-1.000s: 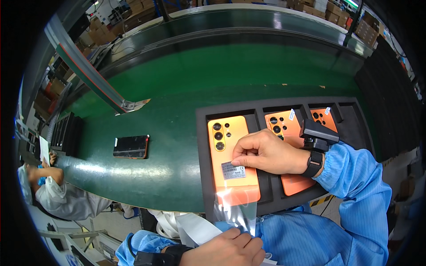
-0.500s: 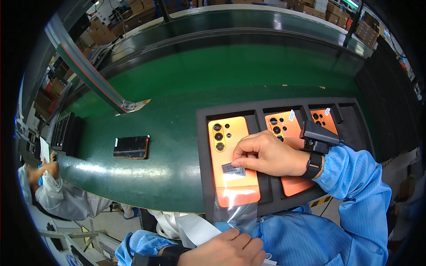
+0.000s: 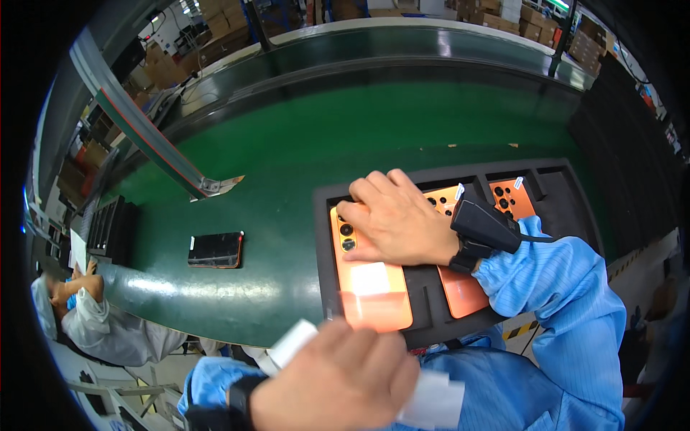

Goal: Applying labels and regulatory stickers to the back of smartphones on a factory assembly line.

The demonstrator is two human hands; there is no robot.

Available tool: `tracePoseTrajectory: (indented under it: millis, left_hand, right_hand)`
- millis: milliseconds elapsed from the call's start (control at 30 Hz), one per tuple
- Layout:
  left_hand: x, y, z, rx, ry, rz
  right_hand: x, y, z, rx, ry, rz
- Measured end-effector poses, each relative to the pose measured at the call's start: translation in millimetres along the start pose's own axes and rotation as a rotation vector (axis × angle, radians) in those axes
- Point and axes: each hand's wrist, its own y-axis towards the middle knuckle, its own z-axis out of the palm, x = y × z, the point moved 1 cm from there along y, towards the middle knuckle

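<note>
An orange phone lies back up in the first slot of a dark foam tray, its camera lenses partly covered by my right hand. That hand is bent over the phone's upper end, fingers curled at the top edge and thumb on the back. A bright glare sits mid-back, and a paler-edged band crosses the lower part. Closer to me, my left hand is a closed fist, smeared by motion. White paper sticks out on both sides of it.
Two more orange phones, a middle phone and a right phone, lie in the tray. A black-screened phone rests on the green table. A metal post stands at left, with a co-worker below.
My right hand moved from the label up to the phone's top end. My left hand rose toward the tray with the white paper. The dark label and hanging clear film no longer show.
</note>
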Motion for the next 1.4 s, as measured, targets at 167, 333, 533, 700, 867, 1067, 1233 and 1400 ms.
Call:
tracePoseTrajectory:
  millis: [167,333,533,700,867,1067,1233,1400]
  left_hand:
    - [74,35,8,-0.271,0.094,-0.125]
    - [133,49,36,-0.165,0.128,-0.319]
    - [142,39,66,-0.299,-0.042,-0.279]
    - [128,58,62,-0.519,0.094,-0.426]
    - [148,17,38,-0.660,-0.499,-0.542]
    - [116,-45,17,-0.751,-1.629,-0.448]
    - [73,-71,28,-0.830,-1.733,-0.458]
    - [42,-78,46,-0.862,-1.624,-0.431]
  right_hand:
    - [-52,-2,2,-0.384,0.204,0.058]
    - [-68,0,-35,-0.639,0.464,0.339]
    - [-18,-3,-53,-0.579,0.274,0.015]
    - [23,-26,-50,-0.087,0.202,-0.319]
    - [10,-10,-21,-0.048,0.169,-0.191]
    - [12,15,-53,-0.407,0.249,-0.194]
    - [67,44,-76,-0.497,0.371,-0.309]
    - [84,43,-68,-0.504,0.440,-0.277]
